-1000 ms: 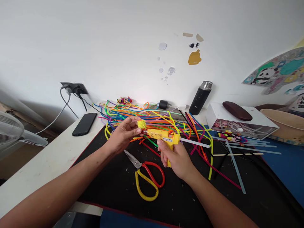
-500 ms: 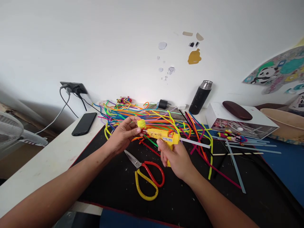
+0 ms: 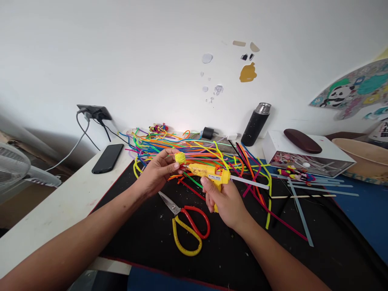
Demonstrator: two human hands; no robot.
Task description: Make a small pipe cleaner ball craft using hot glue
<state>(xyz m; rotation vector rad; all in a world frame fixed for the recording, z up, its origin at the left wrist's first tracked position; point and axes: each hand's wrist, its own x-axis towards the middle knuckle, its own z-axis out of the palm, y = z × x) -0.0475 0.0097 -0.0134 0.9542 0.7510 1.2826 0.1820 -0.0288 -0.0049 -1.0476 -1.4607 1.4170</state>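
Yellow wound piece (image 3: 180,158): held above the desk (image 3: 54,202), at the nozzle of the glue gun (image 3: 201,170); nozzle contact cannot be determined. The left hand's (image 3: 157,171) grip is clamped on the piece; the right hand's (image 3: 227,202) grip is closed around the gun handle. A black mat (image 3: 142,238) covers part of the white desk, which stands against a white wall (image 3: 136,60); a fan (image 3: 13,163) is at far left. Count: one piece, one gun, one pair of scissors (image 3: 187,230), two multicoloured figures (image 3: 158,128), one phone (image 3: 107,158), one flask (image 3: 256,126); coloured stems (image 3: 209,152), overlapping, uncountable
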